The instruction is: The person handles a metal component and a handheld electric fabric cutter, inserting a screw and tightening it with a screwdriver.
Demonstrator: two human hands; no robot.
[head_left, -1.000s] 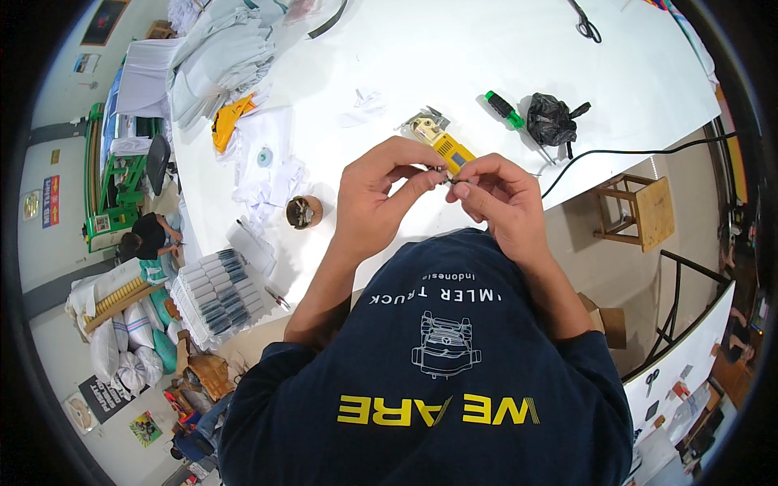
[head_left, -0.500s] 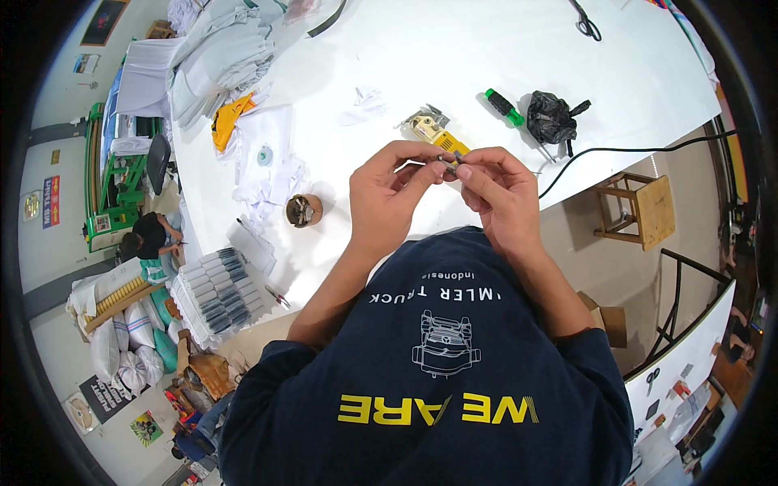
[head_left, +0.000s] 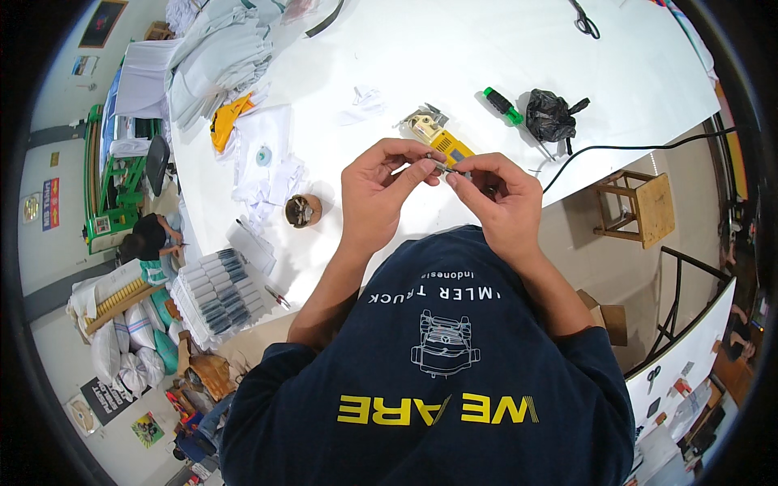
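The left hand [head_left: 374,196] is holding a small metal piece [head_left: 440,166] by its upper-left end, with the thumb and fingers closing narrowly on it. The piece is lying between the two hands, above the near part of the white surface [head_left: 640,73], and its long axis is slanting from upper left down to lower right. So the lower end is pointing towards the right hand [head_left: 506,198], whose thumb and first finger are standing close about this end. Because the piece is so small here, I cannot tell whether the right grip is pinching it or only staying beside it. The left grip seems to be covering more of it.

Just beyond the fingertips, a yellow power tool [head_left: 444,144] is resting on the surface, its body slanting in a similar direction.

On the left, a brown round container [head_left: 317,211] is standing apart from the left hand, and small dark and greyish items are filling its inside. Farther on the right, a black plastic bag [head_left: 551,117] is sitting near a green and black screwdriver [head_left: 502,105]; its bunched plastic is hiding whatever it is containing.
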